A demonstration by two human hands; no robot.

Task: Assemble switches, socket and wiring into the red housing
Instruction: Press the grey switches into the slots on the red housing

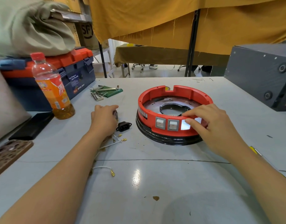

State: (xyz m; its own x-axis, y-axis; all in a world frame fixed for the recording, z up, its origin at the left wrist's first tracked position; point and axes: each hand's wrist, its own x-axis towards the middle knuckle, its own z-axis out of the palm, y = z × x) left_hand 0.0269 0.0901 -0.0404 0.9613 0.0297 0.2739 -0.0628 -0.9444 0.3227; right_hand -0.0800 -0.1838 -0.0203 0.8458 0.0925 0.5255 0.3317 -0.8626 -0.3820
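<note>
The round red housing (174, 94) sits on a black ring base at the table's centre right. Two grey rocker switches (167, 124) are seated in its front wall, with an open cutout (185, 126) beside them. My right hand (208, 125) rests on the front rim, thumb at the cutout, fingers over the edge. My left hand (104, 119) lies on the table to the left, fingers curled around a small dark part that is mostly hidden. A black power socket (123, 126) lies just right of it. White wires with brass terminals (118, 139) trail beneath my left wrist; another (106, 169) lies nearer.
An orange drink bottle (52, 88) stands at the left, in front of a blue and orange toolbox (71, 68). A set of hex keys (100, 92) lies behind my left hand. A grey box (261, 75) stands at the right rear. A black slab (32, 125) lies at left.
</note>
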